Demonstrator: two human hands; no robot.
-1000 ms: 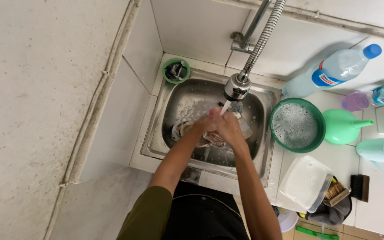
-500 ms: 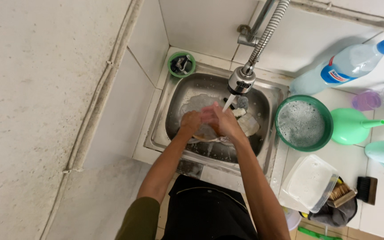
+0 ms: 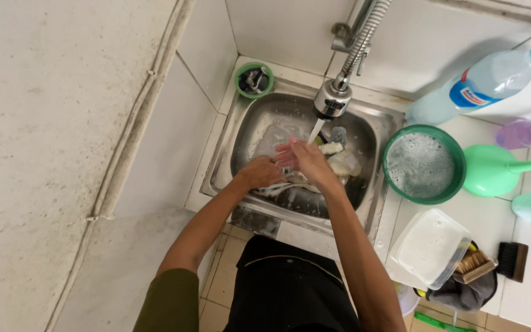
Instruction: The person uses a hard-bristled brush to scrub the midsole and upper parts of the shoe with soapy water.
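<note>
Hands meet over the steel sink [image 3: 370, 212], under the water stream [image 3: 316, 131] from the sprayer head [image 3: 331, 100]. Right hand [image 3: 306, 161] sits palm down, fingers stretched flat and pointing left, tips right where the water lands; open, nothing clearly in its grip. Left hand [image 3: 260, 173] sits just beside and slightly under it, fingers curled in. It touches something pale and thin [image 3: 271, 188] at the basin bottom, but whether it grips that thing cannot be told; the thing's kind is not clear either. Both forearms run up from the bottom edge, converging at the basin; left sleeve [image 3: 168, 301] olive, cut off at frame edge.

In the basin behind the right hand: soapy white lumps [image 3: 342, 161], partly hidden by the hand, shape unclear. Foam patches on basin floor. Small green cup [image 3: 254, 80] on the sink's back left corner, dark bits inside, hard to make out.

Right of the sink on the white counter [image 3: 493, 224]: green bowl [image 3: 423, 164] full of suds, green funnel [image 3: 496, 170] beside it, big clear bottle [image 3: 480, 83] with blue cap lying tilted against the wall. Clear plastic tub [image 3: 430, 246] nearer the front edge, brush [image 3: 475, 265] just beside it. Teal thing at right edge cut off. Flexible metal hose [image 3: 364, 34] runs off the top.
</note>
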